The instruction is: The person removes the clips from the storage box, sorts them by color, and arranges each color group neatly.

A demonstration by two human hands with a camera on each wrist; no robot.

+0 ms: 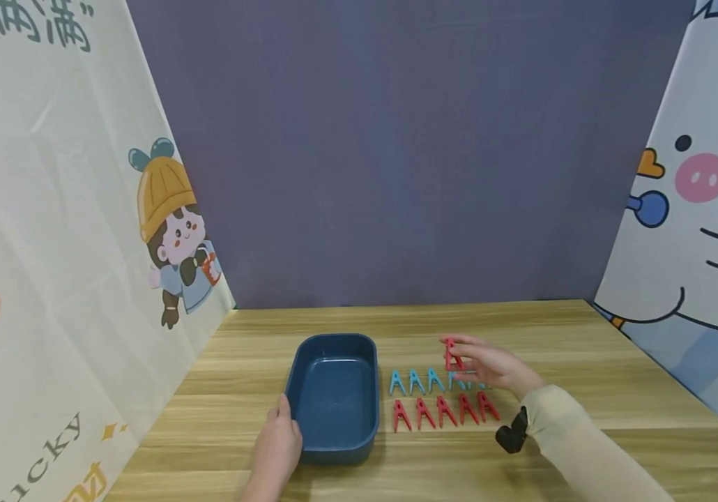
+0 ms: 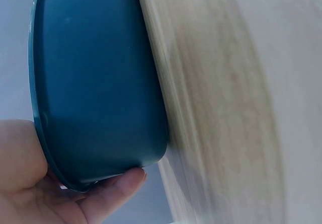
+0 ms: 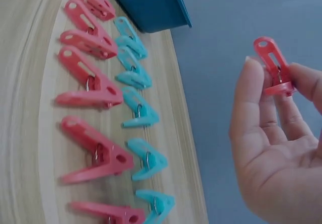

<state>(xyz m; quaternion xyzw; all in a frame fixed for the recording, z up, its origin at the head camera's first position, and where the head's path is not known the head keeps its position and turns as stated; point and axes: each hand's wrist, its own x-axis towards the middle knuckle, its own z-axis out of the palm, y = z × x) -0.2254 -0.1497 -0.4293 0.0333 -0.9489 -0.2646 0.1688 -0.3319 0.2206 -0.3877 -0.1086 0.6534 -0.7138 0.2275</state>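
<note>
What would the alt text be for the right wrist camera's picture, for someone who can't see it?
A right hand holds a red clothes peg in its fingertips, lifted above a wooden table. On the table lie a row of red pegs and, beside it, a row of blue pegs. The corner of a dark blue tub shows at the top.

One dark blue rectangular plastic tub (image 1: 334, 397) stands on the wooden surface (image 1: 585, 362).

Five red plastic clothes pegs (image 1: 440, 411) lie in the nearer row beside it. A sixth red plastic peg (image 1: 453, 354) is held up in the fingers, which makes six red ones.

The farther row holds light blue plastic clothes pegs (image 1: 417, 381): three show plainly from the head view, and the right wrist view shows five.

Two hands are in view, the left hand (image 1: 279, 446) and the right hand (image 1: 491, 366).
</note>
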